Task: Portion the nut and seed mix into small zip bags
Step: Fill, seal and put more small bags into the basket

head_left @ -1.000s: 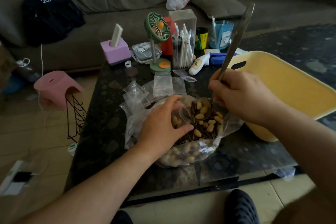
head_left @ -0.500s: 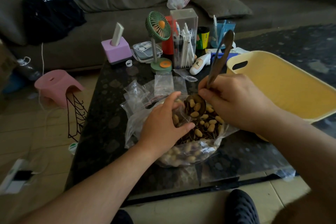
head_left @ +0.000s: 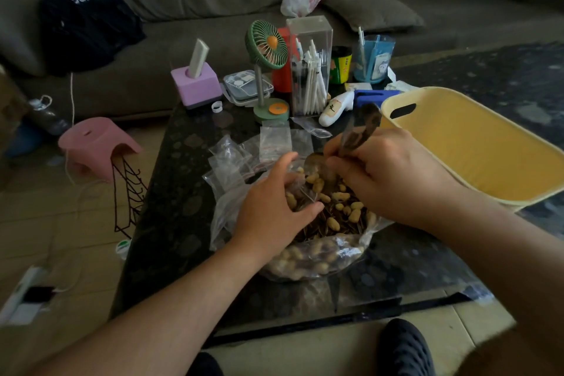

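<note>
Change: since the earlier frames the spoon (head_left: 351, 143) has tipped lower and its bowl has gone to the far edge of the mix; the left hand has hardly moved.
Head view, right hand (head_left: 393, 180): fingers curled round the spoon handle, low over the mix (head_left: 332, 210).
Head view, left hand (head_left: 274, 207): it holds the rim of the big bag (head_left: 305, 262) open, thumb inside over the nuts.
Mix: peanuts in shell and dark seeds, in the big bag on the table (head_left: 183, 223), in front of the person.
Zip bags (head_left: 274, 140): a loose, unfilled pile just behind the big bag.
Handling: the mix is probably light and loose and rolls off a spoon easily. The bags look thin, soft and slippery; best pinched at the rim.
Beside: a yellow tub (head_left: 476, 143) at the right.
</note>
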`<state>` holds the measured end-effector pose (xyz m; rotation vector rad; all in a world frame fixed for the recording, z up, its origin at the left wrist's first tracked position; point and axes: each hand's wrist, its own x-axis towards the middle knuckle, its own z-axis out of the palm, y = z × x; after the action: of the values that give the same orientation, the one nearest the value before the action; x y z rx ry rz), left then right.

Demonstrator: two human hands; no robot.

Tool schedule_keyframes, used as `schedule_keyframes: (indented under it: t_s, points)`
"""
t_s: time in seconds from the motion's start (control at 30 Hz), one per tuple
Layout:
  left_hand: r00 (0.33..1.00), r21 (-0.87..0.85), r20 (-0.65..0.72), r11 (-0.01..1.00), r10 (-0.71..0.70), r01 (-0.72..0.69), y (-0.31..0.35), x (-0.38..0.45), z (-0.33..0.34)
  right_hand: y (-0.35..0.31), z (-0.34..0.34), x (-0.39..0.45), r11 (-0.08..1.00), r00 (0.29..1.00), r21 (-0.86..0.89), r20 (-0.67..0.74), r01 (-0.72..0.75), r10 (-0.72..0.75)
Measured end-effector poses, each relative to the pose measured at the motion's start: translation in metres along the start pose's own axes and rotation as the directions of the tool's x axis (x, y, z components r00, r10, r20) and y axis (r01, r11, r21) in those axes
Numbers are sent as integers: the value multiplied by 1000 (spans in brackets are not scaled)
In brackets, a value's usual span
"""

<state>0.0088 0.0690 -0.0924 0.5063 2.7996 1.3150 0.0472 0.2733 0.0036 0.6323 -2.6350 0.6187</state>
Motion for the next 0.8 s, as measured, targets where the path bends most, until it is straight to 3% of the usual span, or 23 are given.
schedule_keyframes:
  t_s: [0.3,0.6,0.7,0.8]
  points:
    - [998,-36,-63,999,-5,3,-1,1,-5,8,0,-1,1000,997,11,-82,-3,4]
    - [999,-102,-40,994,-35,31,-2,6,-29,11,4,-8,982,981,132,-124,-136,152]
    - [999,-158,-18,987,-43,40,-8,8,-40,14,14,-13,989,994,105,-17,-105,107]
    - [1000,-221,3,975,-30,30,-8,9,-48,18,28,-19,998,987,51,158,30,-37]
